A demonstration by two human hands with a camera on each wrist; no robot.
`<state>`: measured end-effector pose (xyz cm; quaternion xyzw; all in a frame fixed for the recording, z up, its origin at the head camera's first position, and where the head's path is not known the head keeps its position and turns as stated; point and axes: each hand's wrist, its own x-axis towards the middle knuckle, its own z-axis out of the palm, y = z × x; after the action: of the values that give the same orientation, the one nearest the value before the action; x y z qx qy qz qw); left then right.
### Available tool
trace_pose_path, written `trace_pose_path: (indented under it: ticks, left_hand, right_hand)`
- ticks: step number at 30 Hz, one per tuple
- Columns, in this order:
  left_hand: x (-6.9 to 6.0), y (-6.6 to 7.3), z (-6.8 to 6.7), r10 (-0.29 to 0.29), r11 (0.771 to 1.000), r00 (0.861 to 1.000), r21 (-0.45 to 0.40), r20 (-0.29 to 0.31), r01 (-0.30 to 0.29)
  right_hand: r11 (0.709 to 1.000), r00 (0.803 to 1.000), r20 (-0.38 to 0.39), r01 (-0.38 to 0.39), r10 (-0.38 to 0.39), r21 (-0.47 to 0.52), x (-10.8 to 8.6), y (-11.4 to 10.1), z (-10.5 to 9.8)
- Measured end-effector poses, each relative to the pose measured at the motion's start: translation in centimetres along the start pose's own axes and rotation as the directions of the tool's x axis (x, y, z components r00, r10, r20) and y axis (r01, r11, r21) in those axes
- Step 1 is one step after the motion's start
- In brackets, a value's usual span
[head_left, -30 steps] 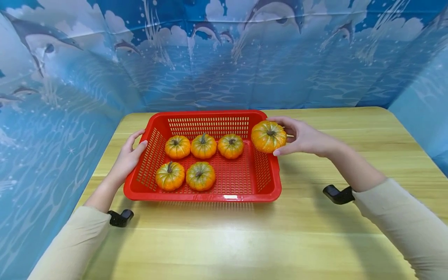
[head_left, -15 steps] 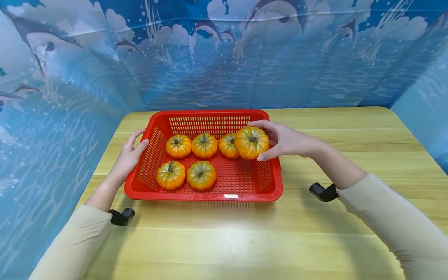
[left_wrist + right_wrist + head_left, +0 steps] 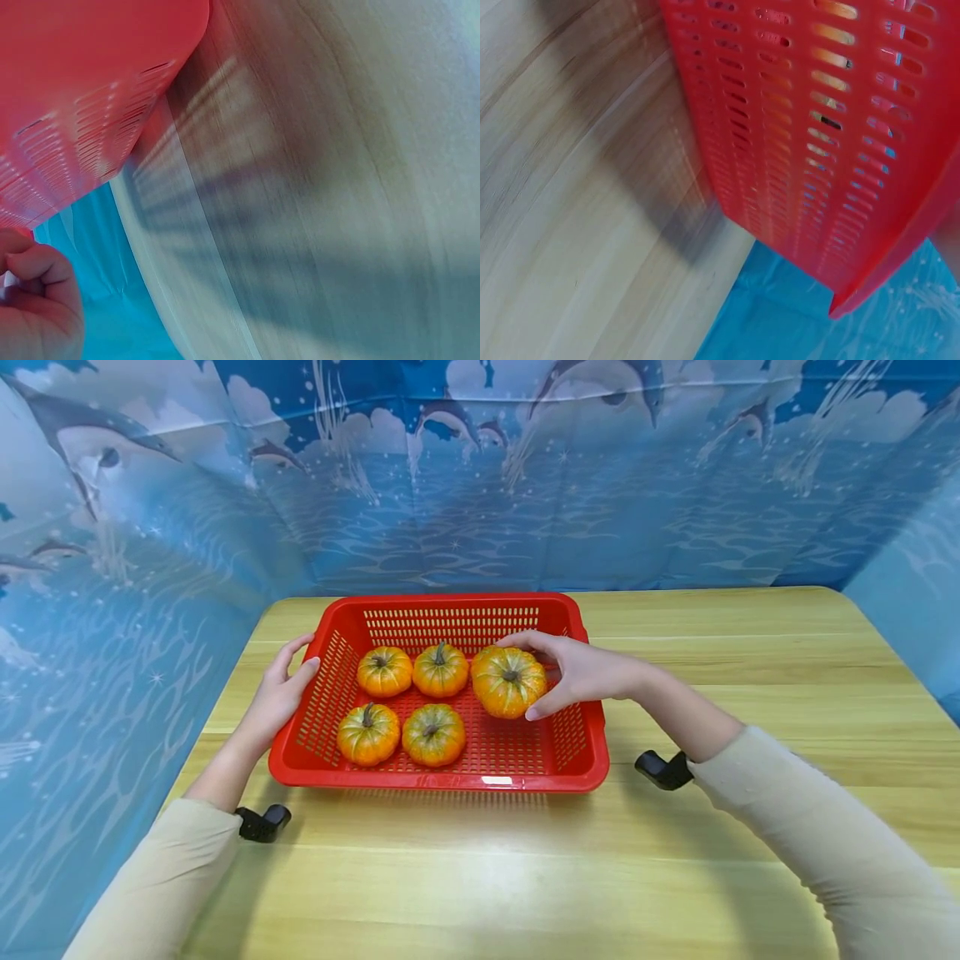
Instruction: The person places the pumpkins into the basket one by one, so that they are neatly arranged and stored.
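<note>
A red plastic basket (image 3: 442, 781) with slotted walls stands on the wooden table, with several small orange-and-green pumpkins inside. Two of them, one pumpkin (image 3: 367, 735) and another pumpkin (image 3: 433, 735), sit at the front left; a pumpkin (image 3: 384, 672) and a pumpkin (image 3: 440, 670) sit behind them. My right hand (image 3: 577, 672) holds a further pumpkin (image 3: 508, 683) between thumb and fingers, above the basket's right half. It hides the third pumpkin of the back row. My left hand (image 3: 279, 693) grips the basket's left rim; curled fingers (image 3: 45, 274) show in the left wrist view.
The pale wooden table (image 3: 465, 877) spreads in front of the basket and to its right. A blue dolphin-print curtain (image 3: 480, 510) hangs behind the table and along both sides. Black wrist mounts (image 3: 663, 770) stick out from both sleeves.
My right hand has carried its pumpkin left and down from the basket's right rim to over the inside, covering the back-row pumpkin there. The left hand has kept its place on the rim.
</note>
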<state>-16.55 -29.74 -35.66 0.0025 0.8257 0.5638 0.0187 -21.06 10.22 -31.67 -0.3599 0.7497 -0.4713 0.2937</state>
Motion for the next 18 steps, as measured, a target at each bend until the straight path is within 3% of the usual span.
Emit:
trace_pose_path:
  ticks: [11,18]
  left_hand:
    - [0.0,0.1,-0.1,0.001,1.0,1.0,-0.018,0.013,-0.001]
    - [0.0,0.0,-0.1,-0.002,1.0,1.0,-0.013,0.016,0.002]
  right_hand:
    - [0.973,0.989,0.108,-0.08,0.105,-0.217,1.4,0.1,0.8]
    - [0.945,0.948,0.202,-0.186,0.245,-0.269,2.3,0.3,1.6]
